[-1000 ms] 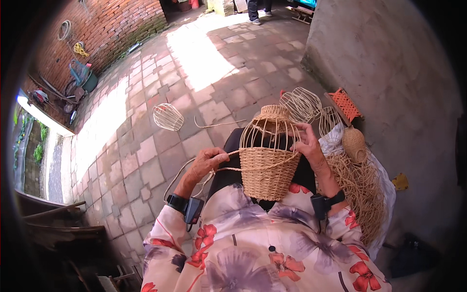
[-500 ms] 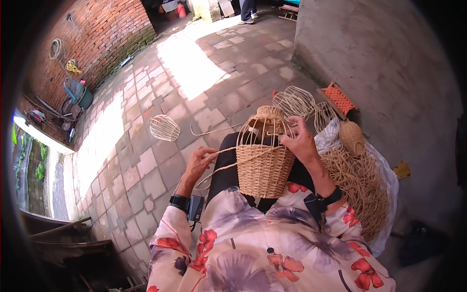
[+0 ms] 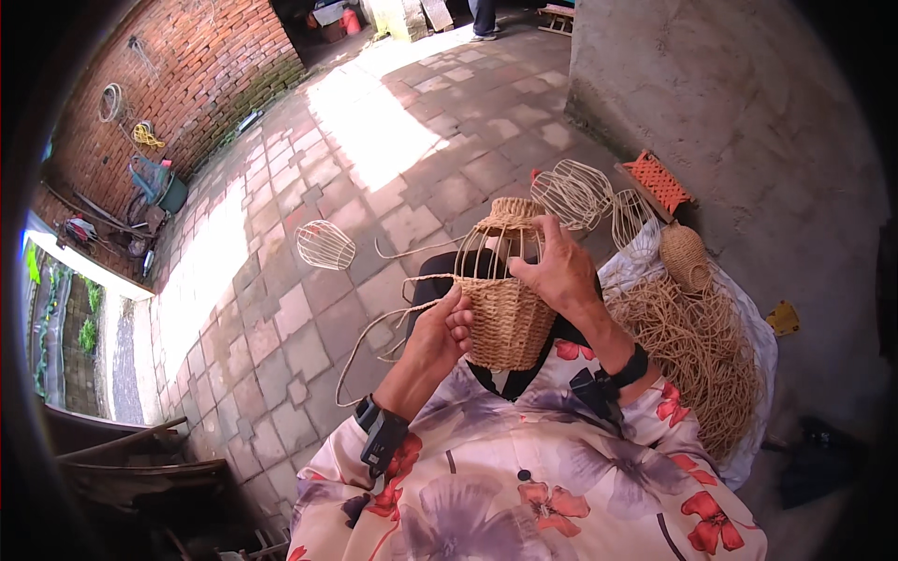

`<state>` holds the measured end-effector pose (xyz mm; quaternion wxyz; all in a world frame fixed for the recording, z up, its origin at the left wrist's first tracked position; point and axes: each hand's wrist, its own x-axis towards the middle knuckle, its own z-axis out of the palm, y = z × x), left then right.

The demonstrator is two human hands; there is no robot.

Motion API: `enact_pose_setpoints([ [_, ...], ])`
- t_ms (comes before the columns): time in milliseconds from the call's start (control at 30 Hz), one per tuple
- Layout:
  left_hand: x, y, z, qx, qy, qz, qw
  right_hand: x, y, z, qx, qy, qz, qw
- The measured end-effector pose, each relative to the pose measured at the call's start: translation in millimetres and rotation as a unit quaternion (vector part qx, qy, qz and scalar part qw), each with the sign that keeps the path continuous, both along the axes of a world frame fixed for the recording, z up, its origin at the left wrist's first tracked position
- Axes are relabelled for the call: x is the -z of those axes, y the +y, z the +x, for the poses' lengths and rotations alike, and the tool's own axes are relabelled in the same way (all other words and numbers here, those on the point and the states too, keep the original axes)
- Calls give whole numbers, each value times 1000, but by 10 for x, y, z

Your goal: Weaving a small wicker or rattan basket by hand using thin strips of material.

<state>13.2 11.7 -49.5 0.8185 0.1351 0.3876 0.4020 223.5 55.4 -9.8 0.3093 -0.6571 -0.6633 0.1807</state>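
Note:
A half-woven straw basket [image 3: 510,323] rests upright on my lap, its lower wall closely woven and its bare ribs [image 3: 486,254] rising to a woven neck [image 3: 517,212]. My left hand [image 3: 437,337] is at the basket's left side, fingers curled and thumb and forefinger pinched on a twisted straw cord [image 3: 430,278] beside the upper edge of the weave. The cord's loose length loops out to the left. My right hand [image 3: 561,273] grips the basket from the right, thumb over the ribs and fingers up near the neck; some fingertips are hidden.
Right of my lap, a heap of straw cord [image 3: 692,360] lies on a white sack [image 3: 760,374] with a finished woven piece [image 3: 685,257]. Wire-like frames [image 3: 572,194] and an orange woven stool [image 3: 657,180] stand beyond. Another frame [image 3: 325,245] lies on the paving; a person's legs [image 3: 484,19] show far off.
My left hand has come in from the outstretched cord to the basket's left side, fingers now curled. My right hand has shifted slightly left over the ribs, and the basket has turned a little.

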Motion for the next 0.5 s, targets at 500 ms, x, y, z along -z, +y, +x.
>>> enact_pose_setpoints([
  [500, -277, 163, 218, -67, -62, 123, 988, 191, -47, -74, -13, 64, 5, 998],
])
